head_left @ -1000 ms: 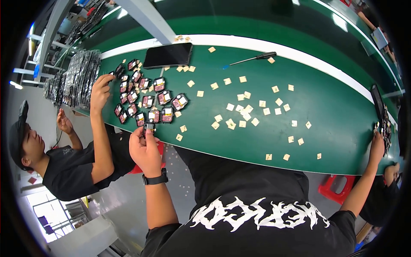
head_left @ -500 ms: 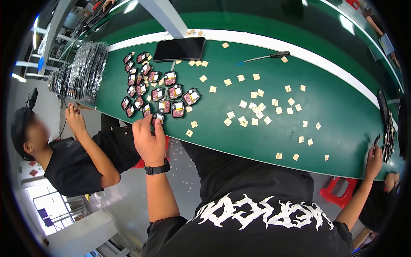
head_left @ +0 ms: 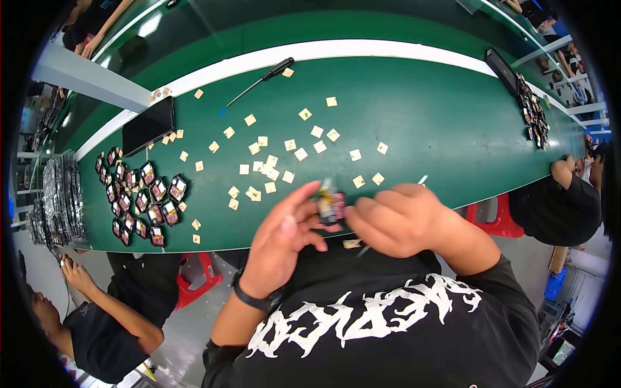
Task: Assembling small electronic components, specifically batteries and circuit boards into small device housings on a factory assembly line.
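Between my hands, above the table's near edge, is a small black-cased device with a reddish circuit board (head_left: pixel 332 208), blurred by motion. My left hand (head_left: pixel 275 242), black band on its wrist, holds it with thumb and fingertips. My right hand (head_left: pixel 401 220) is closed, its fingertips at the device's right side. A thin pale stick-like tool (head_left: pixel 423 180) shows past the right knuckles; its kind is unclear. Below the hands a beige square piece (head_left: pixel 351 244) shows against my dark clothing. Several similar devices (head_left: pixel 155 213) lie grouped on the table's left.
Beige squares (head_left: pixel 272 160) are scattered over the green table (head_left: pixel 414 97). A black phone-like slab (head_left: pixel 150 126) and a screwdriver (head_left: pixel 262 79) lie toward the back. At the far right are a dark tray (head_left: pixel 502 70) and piled dark parts (head_left: pixel 533 113). A co-worker (head_left: pixel 110 310) sits at left.
My view has turned right. My left hand has left the device group and my right hand has come back from the far-right pile; both now meet at a device in front of me.
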Demonstrator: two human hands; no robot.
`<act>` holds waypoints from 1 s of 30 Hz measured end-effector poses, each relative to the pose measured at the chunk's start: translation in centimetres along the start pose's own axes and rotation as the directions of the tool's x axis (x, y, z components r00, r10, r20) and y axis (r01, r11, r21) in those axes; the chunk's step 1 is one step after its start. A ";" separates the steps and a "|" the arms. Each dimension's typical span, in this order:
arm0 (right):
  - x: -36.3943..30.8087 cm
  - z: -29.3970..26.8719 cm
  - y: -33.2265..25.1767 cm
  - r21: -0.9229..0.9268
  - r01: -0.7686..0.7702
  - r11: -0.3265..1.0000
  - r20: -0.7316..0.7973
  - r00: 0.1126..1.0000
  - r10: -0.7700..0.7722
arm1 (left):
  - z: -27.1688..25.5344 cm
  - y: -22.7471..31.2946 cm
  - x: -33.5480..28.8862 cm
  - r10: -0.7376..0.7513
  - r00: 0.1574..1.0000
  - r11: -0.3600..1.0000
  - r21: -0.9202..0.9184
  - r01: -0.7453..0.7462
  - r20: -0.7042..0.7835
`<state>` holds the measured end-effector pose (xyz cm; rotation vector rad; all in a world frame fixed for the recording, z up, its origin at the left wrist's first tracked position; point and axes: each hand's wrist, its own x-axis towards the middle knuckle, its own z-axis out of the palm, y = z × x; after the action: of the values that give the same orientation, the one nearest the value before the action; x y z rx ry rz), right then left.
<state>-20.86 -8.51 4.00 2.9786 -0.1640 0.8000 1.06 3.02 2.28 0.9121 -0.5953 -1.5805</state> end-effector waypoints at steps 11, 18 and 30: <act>0.4 0.2 -1.4 0.351 -0.655 0.669 0.281 0.756 0.592 | 0.7 -1.2 2.0 -0.002 0.985 0.984 0.175 0.033 -0.175; 1.2 -1.8 -0.9 0.190 -0.711 0.677 0.461 0.673 0.578 | 0.2 -0.9 2.4 0.231 0.967 0.522 0.825 -0.217 0.108; 1.2 0.0 -1.7 0.384 -0.609 0.694 0.226 0.791 0.569 | 0.3 -1.1 2.5 0.053 0.999 0.747 0.663 -0.033 -0.010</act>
<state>-19.67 -6.92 4.57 3.4176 -1.1596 0.8303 0.12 0.81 1.02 1.4327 -1.1981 -1.3092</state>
